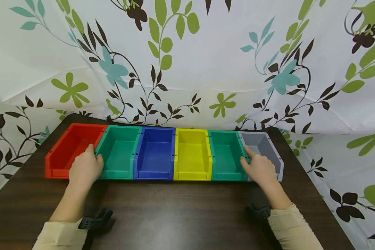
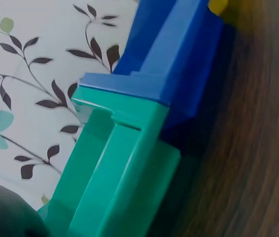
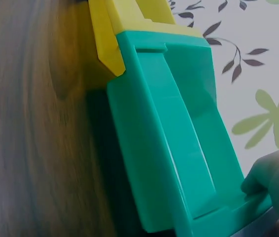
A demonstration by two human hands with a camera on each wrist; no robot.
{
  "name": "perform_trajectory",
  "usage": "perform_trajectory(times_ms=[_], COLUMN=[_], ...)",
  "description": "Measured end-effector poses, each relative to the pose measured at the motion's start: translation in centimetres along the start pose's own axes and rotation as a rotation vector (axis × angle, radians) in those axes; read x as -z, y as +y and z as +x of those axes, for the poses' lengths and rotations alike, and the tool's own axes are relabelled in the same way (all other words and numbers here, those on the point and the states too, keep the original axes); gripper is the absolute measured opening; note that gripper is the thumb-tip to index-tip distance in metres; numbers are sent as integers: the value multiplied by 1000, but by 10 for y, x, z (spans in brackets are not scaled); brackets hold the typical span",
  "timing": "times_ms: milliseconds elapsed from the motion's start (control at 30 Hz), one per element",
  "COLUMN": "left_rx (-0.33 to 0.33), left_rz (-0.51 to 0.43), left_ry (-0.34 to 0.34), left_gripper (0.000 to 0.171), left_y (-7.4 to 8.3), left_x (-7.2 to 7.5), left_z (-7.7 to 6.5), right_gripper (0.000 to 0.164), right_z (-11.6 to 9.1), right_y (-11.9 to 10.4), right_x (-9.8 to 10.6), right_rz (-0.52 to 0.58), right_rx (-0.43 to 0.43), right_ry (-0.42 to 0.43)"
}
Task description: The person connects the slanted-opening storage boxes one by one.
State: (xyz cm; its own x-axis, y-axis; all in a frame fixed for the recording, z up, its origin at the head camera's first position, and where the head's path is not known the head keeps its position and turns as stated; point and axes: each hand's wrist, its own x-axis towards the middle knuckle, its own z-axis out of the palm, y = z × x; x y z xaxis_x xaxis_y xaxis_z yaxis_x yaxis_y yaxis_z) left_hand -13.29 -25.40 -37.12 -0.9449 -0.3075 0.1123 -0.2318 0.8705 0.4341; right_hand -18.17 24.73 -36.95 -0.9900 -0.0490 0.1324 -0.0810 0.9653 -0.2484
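Six plastic bins stand side by side in one row on the table. On the left, my left hand point(image 1: 86, 166) grips the wall where the red bin point(image 1: 76, 147) meets the left green bin point(image 1: 120, 152), its thumb on the green side. My right hand point(image 1: 260, 167) pinches the wall between the right green bin point(image 1: 226, 152) and the grey bin point(image 1: 264, 144). In the right wrist view a fingertip point(image 3: 258, 180) bends over that green bin's side. The left wrist view shows only a dark, blurred bit of the hand point(image 2: 9, 212).
Between the two green bins sit a blue bin point(image 1: 155, 152) and a yellow bin point(image 1: 192, 152). The dark wooden table point(image 1: 175, 215) reaches toward me. Behind it hangs a white cloth point(image 1: 200, 62) with leaf prints. Each wrist wears a black band point(image 1: 95, 220).
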Motion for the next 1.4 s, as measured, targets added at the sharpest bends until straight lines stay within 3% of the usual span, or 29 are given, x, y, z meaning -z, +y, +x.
perform_trajectory(times_ms=[233,600,800,1033,1200,1300,1400], left_rx=[-82,-131,-135,-135,-133,-134,-181], left_rz=[-54,-102,-107,-108,-112,-98,-61], left_ry=[-20,-93,-104,-102,-118,-124,-79], left_gripper=[42,41,41,42,48,57,68], left_y=[16,49,60,63,64,66,67], left_x=[-4,-19,-27,-30,-31,-34,-40], left_z=[9,24,31,37,41,42,43], right_gripper=[59,64,61,62,66,68,68], right_z=[7,36,47,49,46,44,45], right_y=[24,58,65,64,60,54,43], right_x=[9,17,15,11,7,2,-2], right_rz=[20,-6,-16,16,58,59,38], right_rx=[-48,-83,-103,-133,-85,-10,83], right_ry=[-53,-133,-119,-104,-55,6,56])
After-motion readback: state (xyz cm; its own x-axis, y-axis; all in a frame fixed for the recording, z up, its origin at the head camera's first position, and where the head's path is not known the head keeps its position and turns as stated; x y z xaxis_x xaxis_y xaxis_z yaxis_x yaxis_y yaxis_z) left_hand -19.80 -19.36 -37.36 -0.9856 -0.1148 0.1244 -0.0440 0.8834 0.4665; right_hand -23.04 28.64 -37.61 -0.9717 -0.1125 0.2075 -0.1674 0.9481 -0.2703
